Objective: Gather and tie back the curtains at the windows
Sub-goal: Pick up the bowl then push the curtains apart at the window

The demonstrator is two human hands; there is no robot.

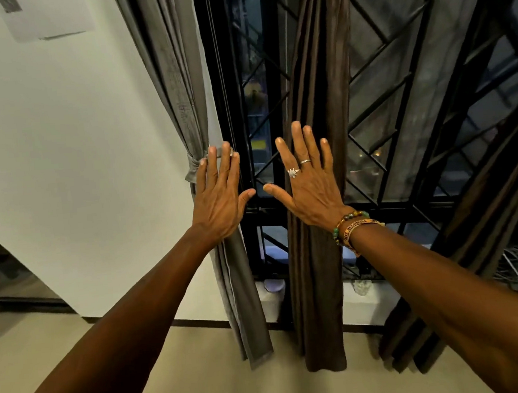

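the grey curtain (175,78) hangs at the left of the window, already cinched at mid height by a tie band (193,170). the brown curtain (315,66) hangs loose in a narrow column at the centre, in front of the window grille (383,97). a second brown curtain (488,223) slants down at the far right.

handling: both fabrics look soft, light and limp, with deep vertical folds. expect the cloth to collapse readily into a bundle. the brown fabric has a slight sheen and may slide in the grip. take hold at mid height, level with the grey curtain's band, and encircle the whole column rather than one fold.

left hand (220,199): fingers (212,166) straight and spread, gripping nothing. the hand lies over the right edge of the grey curtain, fingertips level with the tie band. contact cannot be confirmed.

right hand (310,188): fingers (299,142) straight and spread, gripping nothing. the hand lies over the left part of the brown curtain, with the cloth running behind the palm. contact cannot be confirmed.

judgement: the brown curtain is the next one to gather.
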